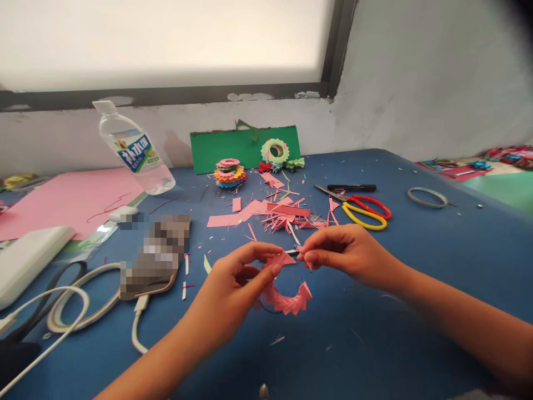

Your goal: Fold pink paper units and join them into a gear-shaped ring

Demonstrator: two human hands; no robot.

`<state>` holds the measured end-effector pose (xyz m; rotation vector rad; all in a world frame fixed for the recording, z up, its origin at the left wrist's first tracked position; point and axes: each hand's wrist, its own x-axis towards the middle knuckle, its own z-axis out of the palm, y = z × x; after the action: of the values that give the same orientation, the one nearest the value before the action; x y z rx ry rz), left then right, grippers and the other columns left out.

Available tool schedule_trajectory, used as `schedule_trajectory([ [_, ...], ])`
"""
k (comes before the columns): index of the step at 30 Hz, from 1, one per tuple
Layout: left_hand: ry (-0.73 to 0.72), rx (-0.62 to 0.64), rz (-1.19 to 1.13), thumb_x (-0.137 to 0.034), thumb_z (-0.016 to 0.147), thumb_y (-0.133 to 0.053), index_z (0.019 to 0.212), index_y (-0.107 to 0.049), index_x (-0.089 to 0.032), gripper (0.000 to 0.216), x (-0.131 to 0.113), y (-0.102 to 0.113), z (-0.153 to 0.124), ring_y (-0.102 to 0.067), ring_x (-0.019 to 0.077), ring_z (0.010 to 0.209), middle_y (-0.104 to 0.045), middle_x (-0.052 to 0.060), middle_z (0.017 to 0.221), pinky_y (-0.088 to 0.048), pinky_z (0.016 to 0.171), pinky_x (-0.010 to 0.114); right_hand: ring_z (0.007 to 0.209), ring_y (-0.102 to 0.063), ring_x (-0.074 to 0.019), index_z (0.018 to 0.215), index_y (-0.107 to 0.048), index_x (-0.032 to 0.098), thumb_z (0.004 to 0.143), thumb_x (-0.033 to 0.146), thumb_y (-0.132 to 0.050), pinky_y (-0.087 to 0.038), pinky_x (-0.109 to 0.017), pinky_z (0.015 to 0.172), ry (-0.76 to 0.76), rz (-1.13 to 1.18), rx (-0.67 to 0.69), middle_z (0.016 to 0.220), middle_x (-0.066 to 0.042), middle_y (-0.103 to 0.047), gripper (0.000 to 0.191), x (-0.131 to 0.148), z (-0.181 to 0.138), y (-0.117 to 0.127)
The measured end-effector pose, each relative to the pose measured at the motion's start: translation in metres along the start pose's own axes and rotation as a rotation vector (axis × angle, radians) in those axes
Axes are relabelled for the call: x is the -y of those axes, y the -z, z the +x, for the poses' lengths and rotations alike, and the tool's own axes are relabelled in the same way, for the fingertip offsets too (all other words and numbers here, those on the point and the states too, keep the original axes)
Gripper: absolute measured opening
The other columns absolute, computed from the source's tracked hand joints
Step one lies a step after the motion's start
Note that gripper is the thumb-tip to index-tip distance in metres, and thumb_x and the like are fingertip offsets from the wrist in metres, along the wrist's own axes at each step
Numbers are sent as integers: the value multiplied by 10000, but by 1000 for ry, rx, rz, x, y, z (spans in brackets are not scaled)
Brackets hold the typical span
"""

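My left hand (244, 280) grips a curved chain of folded pink paper (291, 301) between thumb and fingers, its pleated pieces forming a ring with a gap on the right. Close by on the right, my right hand (347, 253) pinches a small folded pink paper piece (308, 262) at its fingertips, near the upper end of the chain. Part of that piece is hidden by the fingers. Just behind both hands lies a heap of pink paper strips and scraps (258, 210).
Scissors (368, 214) with red and yellow handles and a black pen (352, 188) lie to the right. Finished paper rings (230, 173) stand before a green board (216, 145). At left are a tilted water bottle (139, 153), a phone (160, 255), a white power bank (37, 261) and cables.
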<state>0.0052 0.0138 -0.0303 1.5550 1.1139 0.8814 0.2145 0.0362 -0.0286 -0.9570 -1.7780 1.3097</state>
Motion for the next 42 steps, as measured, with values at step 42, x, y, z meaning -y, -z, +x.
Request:
schedule_trajectory([
  [42, -400, -18, 83, -72, 774, -581, 942, -693, -216, 248, 4, -10, -9, -593, 78, 585, -629, 12, 811, -511, 442, 134, 644, -614, -86, 776, -647, 170, 676, 206, -729, -490, -161, 582, -139, 125, -73, 704, 12, -663, 133, 8, -8, -23],
])
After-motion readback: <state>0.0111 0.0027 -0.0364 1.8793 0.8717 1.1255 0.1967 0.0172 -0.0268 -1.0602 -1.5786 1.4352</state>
